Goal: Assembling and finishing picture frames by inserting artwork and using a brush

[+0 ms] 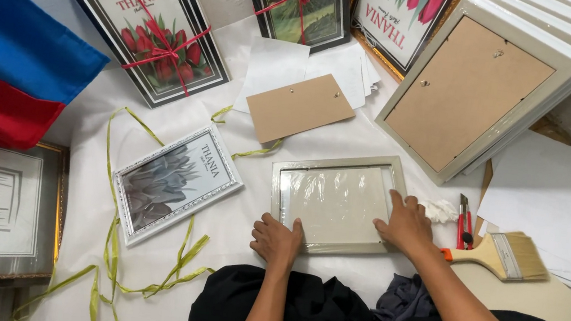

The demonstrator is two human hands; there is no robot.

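A pale empty picture frame (341, 158) lies face down on the white cloth right in front of me, its glass showing. My left hand (276, 241) rests on its lower left corner, fingers on the rim. My right hand (405, 224) presses flat on the frame's right side, fingers spread over the rim and glass. A brown backing board (299, 108) lies just beyond the frame, with white paper sheets (273, 65) behind it.
A silver frame with a grey flower print (176, 182) lies to the left among yellow-green ribbon (181, 256). A paintbrush (502, 256), red cutter (464, 222) and paper stack (550, 193) sit right. Stacked frames (483, 90) lean at back right; ribbon-tied framed prints (156, 32) stand behind.
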